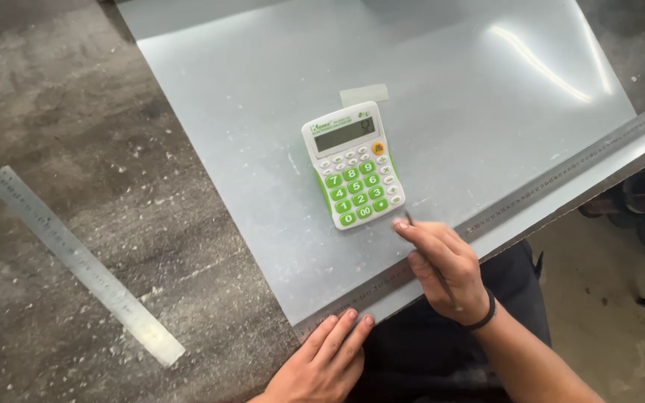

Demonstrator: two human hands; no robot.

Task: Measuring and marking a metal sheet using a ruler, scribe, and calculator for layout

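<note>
The left hand (pixel 326 358) presses flat on the long steel ruler (pixel 531 195) to pin it along the metal sheet (pixel 263 112) edge, while the right hand (pixel 442 265) pinches a scribing pencil (pixel 425 250) against it, beside the green-and-white calculator (pixel 353 164).

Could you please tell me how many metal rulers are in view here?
2. One short ruler lies on the dark bench, left of the grey sheet. One long ruler lies along the sheet's near edge, its end pressed by the left hand. None seems hidden.
</note>
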